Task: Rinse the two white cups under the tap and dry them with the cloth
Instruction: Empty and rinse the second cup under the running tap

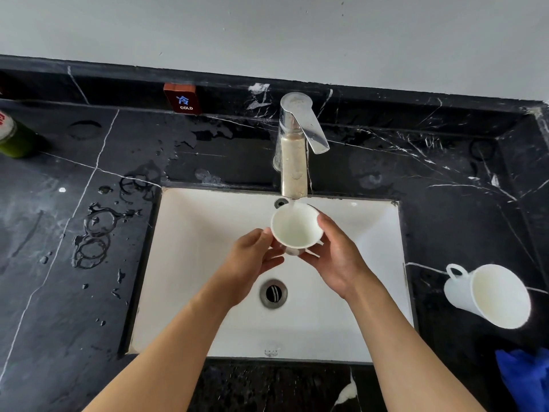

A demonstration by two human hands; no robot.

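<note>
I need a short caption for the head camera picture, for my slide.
Both hands hold a white cup under the running tap; a second cup waits on the counter.

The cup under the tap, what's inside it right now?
Water from the tap streams over the far rim into the cup; its white inside looks wet. How much has pooled there cannot be told. Both hands, left hand and right hand, cover its underside.
</note>
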